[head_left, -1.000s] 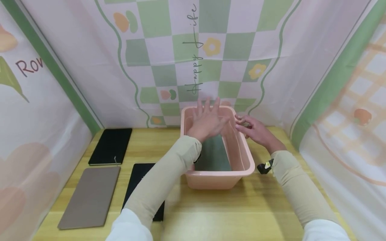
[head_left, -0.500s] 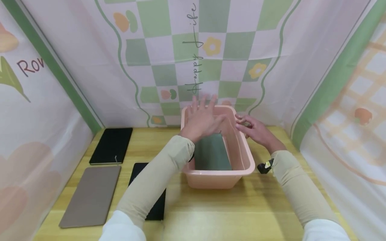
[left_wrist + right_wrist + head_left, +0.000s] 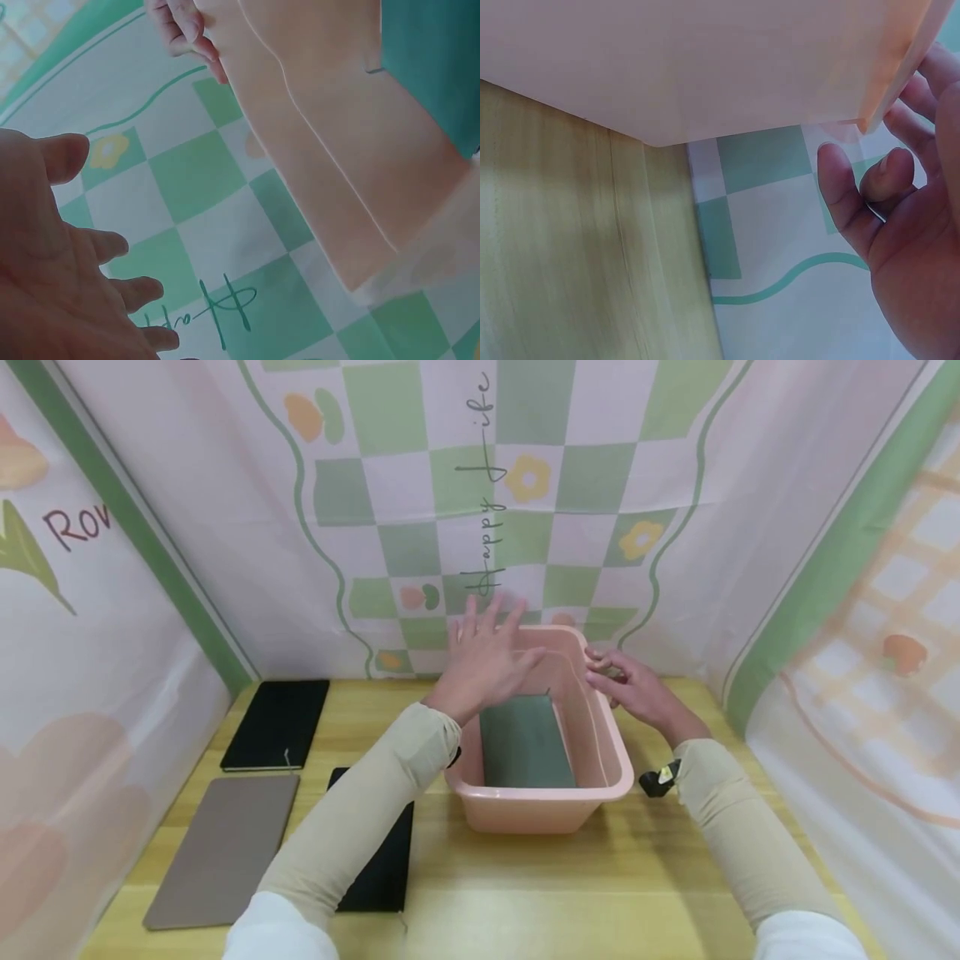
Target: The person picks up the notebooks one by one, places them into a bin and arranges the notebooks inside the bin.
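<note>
My left hand [image 3: 483, 664] is over the far left part of a pink plastic basin [image 3: 540, 814], fingers spread and holding nothing. The left wrist view shows the same left hand [image 3: 67, 262] apart from the basin's wall. At the basin's right rim, my right hand [image 3: 633, 685] touches the edge with loosely bent fingers. In the right wrist view, several fingertips of the right hand [image 3: 911, 217] rest against the rim, with no visible pinch on it. A dark green notebook [image 3: 525, 743] lies flat inside the basin.
On the left of the wooden table [image 3: 525, 893] lie a black notebook [image 3: 277, 722] and a taupe one [image 3: 225, 852]. Another black notebook [image 3: 378, 877] is partly hidden under my left forearm. A patterned curtain [image 3: 480, 485] hangs close behind the basin.
My left hand has shifted left across the top of the basin, uncovering more of the green notebook. The right hand has stayed at the rim.
</note>
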`<state>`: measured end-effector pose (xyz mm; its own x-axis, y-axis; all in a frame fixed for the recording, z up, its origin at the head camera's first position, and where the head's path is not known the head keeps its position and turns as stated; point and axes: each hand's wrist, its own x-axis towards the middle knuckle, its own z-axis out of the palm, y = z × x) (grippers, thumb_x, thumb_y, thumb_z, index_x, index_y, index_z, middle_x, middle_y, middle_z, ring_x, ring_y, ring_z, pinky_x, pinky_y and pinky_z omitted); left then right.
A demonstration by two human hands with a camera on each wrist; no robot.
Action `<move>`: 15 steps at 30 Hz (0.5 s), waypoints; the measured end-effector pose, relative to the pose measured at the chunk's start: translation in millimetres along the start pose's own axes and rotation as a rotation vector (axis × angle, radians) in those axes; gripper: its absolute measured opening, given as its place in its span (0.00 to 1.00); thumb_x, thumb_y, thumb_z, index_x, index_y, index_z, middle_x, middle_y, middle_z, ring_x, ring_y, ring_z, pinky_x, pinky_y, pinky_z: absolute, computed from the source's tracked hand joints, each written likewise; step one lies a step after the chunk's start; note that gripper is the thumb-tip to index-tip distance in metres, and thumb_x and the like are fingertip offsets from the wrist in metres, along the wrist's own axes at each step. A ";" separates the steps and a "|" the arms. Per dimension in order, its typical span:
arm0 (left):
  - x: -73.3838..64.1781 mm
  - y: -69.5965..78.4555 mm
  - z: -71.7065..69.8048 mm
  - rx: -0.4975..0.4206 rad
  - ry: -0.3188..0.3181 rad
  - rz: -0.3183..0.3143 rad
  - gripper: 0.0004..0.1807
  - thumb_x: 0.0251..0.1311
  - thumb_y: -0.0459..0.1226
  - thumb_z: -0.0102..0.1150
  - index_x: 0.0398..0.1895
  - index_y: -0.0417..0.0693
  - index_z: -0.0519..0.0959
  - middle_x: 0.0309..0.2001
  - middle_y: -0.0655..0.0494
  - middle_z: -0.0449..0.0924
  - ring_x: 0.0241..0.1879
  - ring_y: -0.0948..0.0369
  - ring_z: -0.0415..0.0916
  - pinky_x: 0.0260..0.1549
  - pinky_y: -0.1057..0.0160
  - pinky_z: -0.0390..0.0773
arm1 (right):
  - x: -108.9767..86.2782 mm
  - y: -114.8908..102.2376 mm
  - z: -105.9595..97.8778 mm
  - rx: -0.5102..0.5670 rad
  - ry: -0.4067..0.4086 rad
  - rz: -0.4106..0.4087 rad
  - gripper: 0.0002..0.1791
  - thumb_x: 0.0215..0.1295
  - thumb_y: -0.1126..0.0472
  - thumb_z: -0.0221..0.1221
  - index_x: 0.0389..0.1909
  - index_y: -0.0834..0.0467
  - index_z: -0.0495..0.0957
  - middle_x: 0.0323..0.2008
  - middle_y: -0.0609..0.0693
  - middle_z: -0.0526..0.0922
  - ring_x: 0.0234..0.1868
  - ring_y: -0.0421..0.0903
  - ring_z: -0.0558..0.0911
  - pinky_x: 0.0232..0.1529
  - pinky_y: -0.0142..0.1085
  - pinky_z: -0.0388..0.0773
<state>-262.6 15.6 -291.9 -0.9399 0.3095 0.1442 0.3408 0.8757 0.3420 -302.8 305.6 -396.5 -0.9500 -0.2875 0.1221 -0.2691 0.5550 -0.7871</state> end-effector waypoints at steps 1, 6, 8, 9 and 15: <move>-1.3 -1.0 -1.2 0.001 0.004 0.004 0.41 0.72 0.67 0.37 0.83 0.73 0.38 0.85 0.61 0.28 0.83 0.45 0.23 0.79 0.37 0.34 | -0.1 0.6 0.0 0.001 0.001 0.001 0.17 0.77 0.50 0.56 0.53 0.60 0.74 0.80 0.53 0.60 0.59 0.56 0.80 0.38 0.42 0.84; -6.2 -10.0 -4.9 0.011 0.027 0.012 0.42 0.72 0.67 0.37 0.83 0.75 0.36 0.85 0.57 0.32 0.83 0.43 0.25 0.79 0.36 0.38 | -0.8 1.2 -0.3 -0.005 0.005 0.000 0.18 0.77 0.49 0.56 0.53 0.60 0.74 0.80 0.52 0.60 0.60 0.56 0.80 0.38 0.42 0.84; -8.1 -14.4 -4.9 0.001 0.035 0.011 0.42 0.72 0.68 0.36 0.83 0.75 0.36 0.85 0.56 0.32 0.83 0.41 0.24 0.79 0.36 0.37 | -0.9 0.9 -0.4 -0.015 0.009 -0.001 0.18 0.77 0.48 0.56 0.53 0.59 0.75 0.80 0.51 0.60 0.59 0.54 0.80 0.39 0.42 0.84; -9.1 -16.6 -4.4 -0.002 0.041 0.011 0.42 0.72 0.68 0.35 0.83 0.74 0.35 0.85 0.55 0.33 0.83 0.41 0.25 0.79 0.35 0.38 | -0.9 0.8 -0.5 -0.018 0.012 -0.003 0.18 0.77 0.48 0.56 0.52 0.59 0.75 0.80 0.51 0.60 0.58 0.54 0.81 0.39 0.42 0.84; -15.5 -28.0 0.6 -0.045 0.058 0.009 0.42 0.72 0.68 0.35 0.83 0.74 0.35 0.85 0.52 0.34 0.82 0.42 0.21 0.78 0.34 0.35 | -0.8 0.9 1.2 -0.017 0.016 -0.012 0.19 0.76 0.48 0.56 0.51 0.60 0.75 0.79 0.51 0.61 0.59 0.53 0.80 0.39 0.44 0.85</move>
<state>-257.5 -13.5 -304.3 -0.9344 0.2945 0.2004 0.3514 0.8549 0.3818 -302.1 305.5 -398.0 -0.9491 -0.2818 0.1408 -0.2828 0.5651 -0.7751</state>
